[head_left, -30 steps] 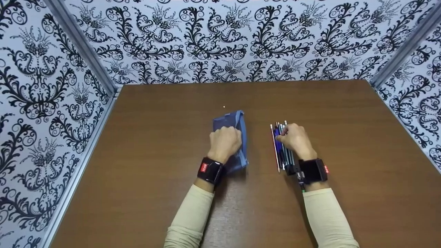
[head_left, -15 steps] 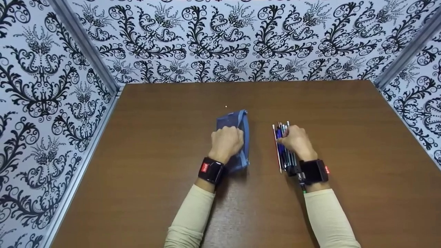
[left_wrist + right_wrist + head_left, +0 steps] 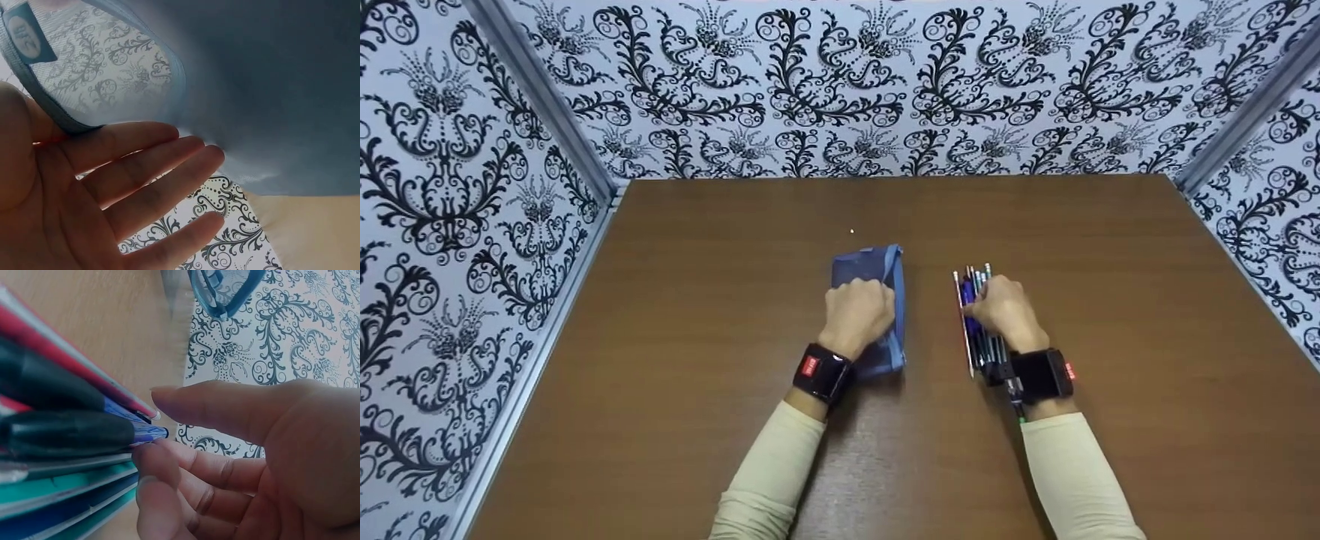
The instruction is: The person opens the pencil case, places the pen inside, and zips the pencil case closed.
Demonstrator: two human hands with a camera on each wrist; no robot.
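Observation:
A blue mesh pouch point(image 3: 870, 262) with a zip edge lies left of centre in the head view. My left hand point(image 3: 856, 315) grips its edge from above, and in the left wrist view the other fingers point(image 3: 163, 185) lie along the mesh point(image 3: 270, 101). To the right is a bundle of pens and pencils point(image 3: 979, 330), side by side. Over it is my right hand point(image 3: 1006, 307), its thumb and index finger parted at the bundle. In the right wrist view, blue-tipped dark pens point(image 3: 67, 433) end in this gap, beside a red pencil point(image 3: 73, 354).
The brown wooden table point(image 3: 720, 247) is bordered by patterned walls point(image 3: 840, 90) at the back and sides. Brown tabletop lies between the pouch and the bundle. A tiny white speck point(image 3: 852, 231) sits behind the pouch.
The far end of the pouch has shifted slightly nearer, and the left hand with it. My right hand stays over the pens with hardly any movement.

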